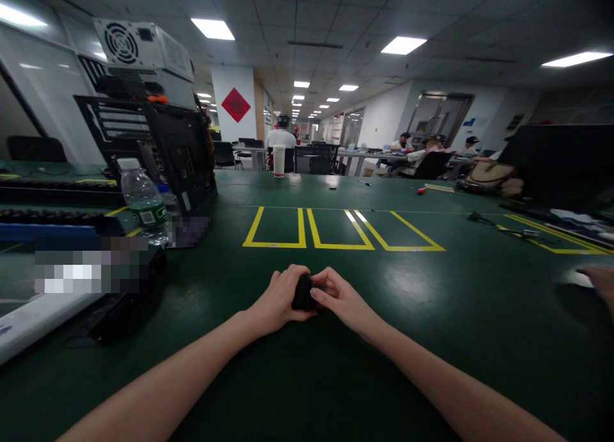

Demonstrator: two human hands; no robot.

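A small black object [302, 293] is between my two hands, just above or on the green table; its kind I cannot make out. My left hand [282, 296] wraps round its left side, thumb below and fingers over the top. From the right, my right hand [338, 295] pinches its edge with thumb and fingertips. Both hands partly cover the object. Beyond them, yellow tape outlines [274, 244] mark the tabletop.
At left stand a water bottle [144, 202], an opened black computer case [180, 148] and a power supply [144, 45]. A white cup [279, 160] stands at the far edge. Cables [503, 224] lie at right, near another person's hand [602, 285]. People sit farther back.
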